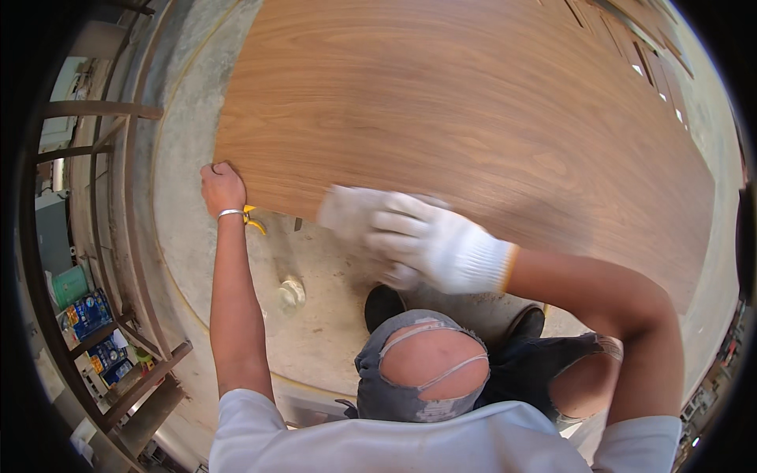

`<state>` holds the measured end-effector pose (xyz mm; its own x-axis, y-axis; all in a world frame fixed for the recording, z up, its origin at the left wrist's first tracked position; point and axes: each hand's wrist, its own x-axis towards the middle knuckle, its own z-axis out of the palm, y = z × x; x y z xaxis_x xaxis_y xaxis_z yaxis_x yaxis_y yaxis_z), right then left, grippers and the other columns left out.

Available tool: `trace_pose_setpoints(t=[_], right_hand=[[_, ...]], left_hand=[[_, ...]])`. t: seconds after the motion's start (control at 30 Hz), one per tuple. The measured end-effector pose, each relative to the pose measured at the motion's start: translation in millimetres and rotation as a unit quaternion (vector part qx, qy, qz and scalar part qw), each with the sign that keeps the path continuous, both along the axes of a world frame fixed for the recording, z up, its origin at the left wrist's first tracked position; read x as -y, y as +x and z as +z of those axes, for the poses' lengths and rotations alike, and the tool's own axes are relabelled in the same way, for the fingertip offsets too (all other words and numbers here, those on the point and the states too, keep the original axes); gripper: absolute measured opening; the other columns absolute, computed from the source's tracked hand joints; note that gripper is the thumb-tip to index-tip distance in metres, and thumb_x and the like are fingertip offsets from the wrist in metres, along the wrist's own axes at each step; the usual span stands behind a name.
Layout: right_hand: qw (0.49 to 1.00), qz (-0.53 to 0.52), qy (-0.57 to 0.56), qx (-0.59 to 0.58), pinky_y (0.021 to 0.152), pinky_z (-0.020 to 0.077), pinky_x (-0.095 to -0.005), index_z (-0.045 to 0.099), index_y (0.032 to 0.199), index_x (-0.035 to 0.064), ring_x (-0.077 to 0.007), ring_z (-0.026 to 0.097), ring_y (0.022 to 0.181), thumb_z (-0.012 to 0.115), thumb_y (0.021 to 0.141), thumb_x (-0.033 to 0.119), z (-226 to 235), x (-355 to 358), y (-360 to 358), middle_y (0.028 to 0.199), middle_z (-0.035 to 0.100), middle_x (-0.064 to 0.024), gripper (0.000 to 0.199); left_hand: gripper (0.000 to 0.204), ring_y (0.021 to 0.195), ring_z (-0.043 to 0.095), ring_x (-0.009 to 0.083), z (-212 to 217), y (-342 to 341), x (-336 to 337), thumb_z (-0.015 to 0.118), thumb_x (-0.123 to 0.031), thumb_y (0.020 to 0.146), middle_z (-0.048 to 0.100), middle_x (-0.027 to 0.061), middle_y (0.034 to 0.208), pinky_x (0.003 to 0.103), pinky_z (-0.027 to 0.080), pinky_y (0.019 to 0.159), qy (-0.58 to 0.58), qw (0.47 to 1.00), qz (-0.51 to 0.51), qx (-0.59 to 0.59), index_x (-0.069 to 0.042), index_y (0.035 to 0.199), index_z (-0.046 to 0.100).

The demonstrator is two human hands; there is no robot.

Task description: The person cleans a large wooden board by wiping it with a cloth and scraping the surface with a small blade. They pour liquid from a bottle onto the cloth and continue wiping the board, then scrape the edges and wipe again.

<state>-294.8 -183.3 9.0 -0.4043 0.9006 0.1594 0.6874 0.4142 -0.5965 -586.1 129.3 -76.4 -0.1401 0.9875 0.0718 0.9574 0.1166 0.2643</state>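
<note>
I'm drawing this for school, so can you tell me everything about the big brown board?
The board is wide and flat, with wood grain in lighter and darker brown streaks. It lies face up, seemingly raised above the grey floor; its far end runs out of the picture. The bare left hand grips its near left corner. The gloved right hand is at its near edge with a blurred pale thing; I can't tell whether that presses on it.

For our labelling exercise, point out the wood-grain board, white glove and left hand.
Wood-grain board (465, 126): head view, middle of its visible face.
White glove (455, 245): head view, back of the glove.
Left hand (223, 189): head view, back of the hand.
</note>
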Motion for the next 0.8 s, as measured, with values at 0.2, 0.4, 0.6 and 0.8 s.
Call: trace_pose_setpoints(t=[0.2, 0.4, 0.6, 0.8], right_hand=[[0.978, -0.050, -0.151, 0.133, 0.102, 0.0524, -0.0510, 0.068, 0.123, 0.0188, -0.0329, 0.057, 0.122, 0.076, 0.069, 0.023, 57, 178, 121, 0.128, 0.059, -0.0039, 0.055], [0.885, -0.346, -0.166, 0.263, 0.117, 0.0395, -0.0569, 0.073, 0.122, 0.0017, -0.0396, 0.061, 0.124, 0.061, 0.081, 0.009, 64, 406, 176, 0.127, 0.069, -0.0145, 0.044], [0.537, -0.800, -0.156, -0.220, 0.103, 0.0463, -0.0302, 0.057, 0.146, -0.0018, -0.0139, 0.058, 0.121, 0.051, 0.101, 0.012, -9, 539, 147, 0.136, 0.066, -0.0080, 0.048], [0.341, -0.809, 0.161, -0.450, 0.110, 0.0475, -0.0391, 0.062, 0.136, 0.0045, -0.0223, 0.061, 0.125, 0.052, 0.106, 0.020, -73, 463, 119, 0.136, 0.065, -0.0094, 0.036]], left_hand=[[0.048, 0.112, 0.065, 0.0504, -2, -6, -3, 0.042, -0.037, 0.100, 0.071, 0.0294, 0.118, 0.057, 0.050, 0.095, 0.007, 0.999, -0.032, -0.033, -0.002, 0.127, 0.060], [0.052, 0.118, 0.061, 0.0492, -31, -51, -23, 0.047, -0.034, 0.101, 0.066, 0.0315, 0.127, 0.050, 0.047, 0.101, 0.070, 0.990, -0.107, 0.060, 0.005, 0.133, 0.059], [0.053, 0.119, 0.061, 0.0480, -47, -77, -24, 0.045, -0.034, 0.103, 0.065, 0.0325, 0.128, 0.048, 0.046, 0.104, 0.057, 0.992, -0.105, 0.049, 0.007, 0.133, 0.059], [0.054, 0.121, 0.059, 0.0484, -44, -106, -19, 0.045, -0.033, 0.104, 0.064, 0.0330, 0.130, 0.047, 0.044, 0.107, 0.040, 0.994, -0.097, 0.029, 0.010, 0.133, 0.058]])
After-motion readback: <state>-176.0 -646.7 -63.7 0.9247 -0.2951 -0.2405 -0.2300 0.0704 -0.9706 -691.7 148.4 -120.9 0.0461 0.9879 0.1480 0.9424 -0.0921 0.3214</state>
